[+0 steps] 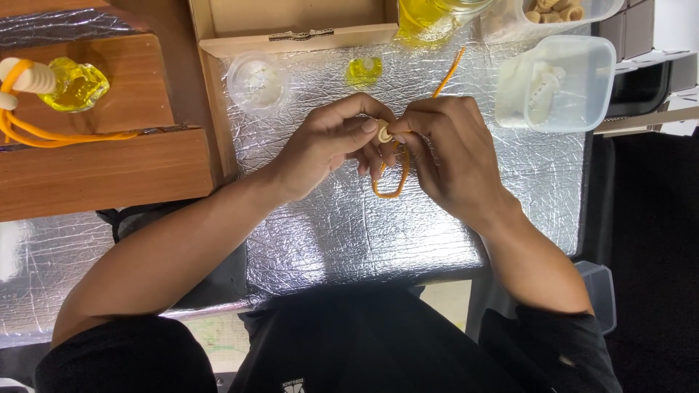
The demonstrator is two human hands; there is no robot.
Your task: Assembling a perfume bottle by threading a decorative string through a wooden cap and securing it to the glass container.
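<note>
My left hand and my right hand meet over the silver foil mat. Between their fingertips sits a small pale wooden cap. An orange cord loops down from the cap between my hands, and its free end runs up and to the right. Both hands pinch the cap and cord together. A small yellow glass bottle stands on the mat just beyond my hands.
A clear round lid lies at the mat's far left. An open cardboard box lies behind. A jar of yellow liquid and clear plastic tubs stand far right. A finished yellow bottle with cord rests on wooden blocks at left.
</note>
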